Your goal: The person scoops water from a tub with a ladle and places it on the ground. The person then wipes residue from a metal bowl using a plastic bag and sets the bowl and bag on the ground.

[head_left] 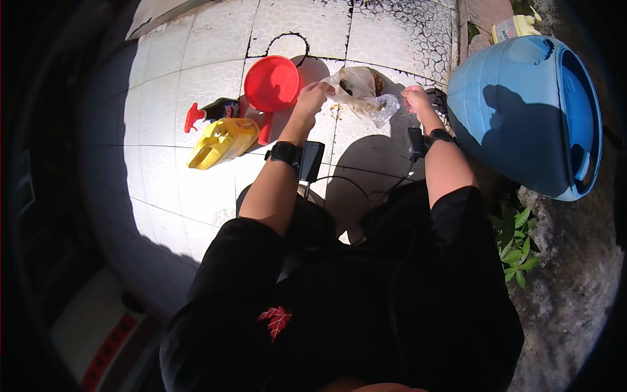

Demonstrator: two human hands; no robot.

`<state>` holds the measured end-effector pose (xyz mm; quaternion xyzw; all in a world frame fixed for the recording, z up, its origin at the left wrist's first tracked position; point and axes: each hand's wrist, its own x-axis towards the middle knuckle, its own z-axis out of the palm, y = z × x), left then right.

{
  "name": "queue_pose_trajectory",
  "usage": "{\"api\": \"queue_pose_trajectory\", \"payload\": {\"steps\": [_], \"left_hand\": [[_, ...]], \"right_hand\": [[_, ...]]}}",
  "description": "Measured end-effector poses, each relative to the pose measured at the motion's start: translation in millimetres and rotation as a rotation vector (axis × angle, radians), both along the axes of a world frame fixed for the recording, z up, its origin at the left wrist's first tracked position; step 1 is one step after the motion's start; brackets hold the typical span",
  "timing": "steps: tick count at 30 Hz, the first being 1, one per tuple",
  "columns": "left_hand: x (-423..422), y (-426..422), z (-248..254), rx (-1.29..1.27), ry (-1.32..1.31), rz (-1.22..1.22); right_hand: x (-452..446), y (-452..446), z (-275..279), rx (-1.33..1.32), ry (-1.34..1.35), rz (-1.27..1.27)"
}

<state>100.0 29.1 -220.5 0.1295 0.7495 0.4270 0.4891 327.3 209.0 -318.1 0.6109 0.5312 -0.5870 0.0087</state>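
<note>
A clear plastic bag lies on the tiled floor in front of me, with brownish, dirty-looking contents that I cannot make out. My left hand pinches the bag's left edge. At its right edge, my right hand is closed in a pinch on the thin plastic. Just left of my left hand is a red water dipper, its handle pointing towards me. Beside the dipper are a yellow jug-like bottle and a dark spray bottle with a red trigger, both lying on their sides.
A large blue barrel lies tilted on the right, near my right arm. Behind it stands a pale yellow pump bottle. A green plant grows at the edge of the white tiles. Brown crumbs lie near the bag.
</note>
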Motion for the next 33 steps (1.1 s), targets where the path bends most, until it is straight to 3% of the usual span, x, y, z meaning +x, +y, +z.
{"api": "queue_pose_trajectory", "payload": {"steps": [3,5,7,9,11,14,16,19,26,28,29,31,33], "left_hand": [[-3.5,-3.5,14.3,-0.067,0.008,-0.054],[-10.2,-4.0,13.0,-0.131,0.093,-0.264],[-12.3,-4.3,20.5,-0.157,0.116,-0.302],[-14.9,-7.9,15.8,-0.146,0.180,-0.389],[-18.4,-8.0,13.5,-0.171,0.172,-0.415],[-18.1,-8.0,24.2,-0.208,0.149,-0.479],[-18.3,-11.0,17.5,-0.192,0.175,-0.501],[-18.6,-9.5,14.9,-0.179,0.198,-0.540],[-21.0,-5.0,21.6,-0.170,0.176,-0.611],[-21.1,-2.9,20.6,-0.165,0.186,-0.594],[-21.5,-3.5,20.1,-0.162,0.198,-0.572],[-22.1,-1.8,20.0,-0.166,0.213,-0.570],[-22.1,-0.5,25.1,-0.169,0.229,-0.567]], "right_hand": [[-15.6,-10.3,-21.3,-0.075,-0.205,0.102],[-37.0,-7.2,-66.9,0.074,-0.228,0.160],[-61.5,-8.4,-80.9,0.306,-0.159,0.376],[-79.5,-10.0,-78.4,0.284,-0.112,0.432],[-93.5,-11.7,-67.8,0.156,-0.098,0.661],[-110.8,-31.5,-65.3,0.283,-0.200,0.775],[-112.4,-45.1,-115.4,0.470,-0.317,0.593],[-107.9,-52.2,-149.4,0.578,-0.291,0.549],[-115.6,-76.8,-127.7,0.528,-0.303,0.517],[-117.3,-81.3,-133.4,0.451,-0.283,0.295],[-123.2,-87.5,-125.6,0.451,-0.285,0.299],[-139.7,-101.6,-101.8,0.312,-0.279,-0.311],[-147.1,-105.7,-104.9,0.266,-0.310,-0.444]]}}
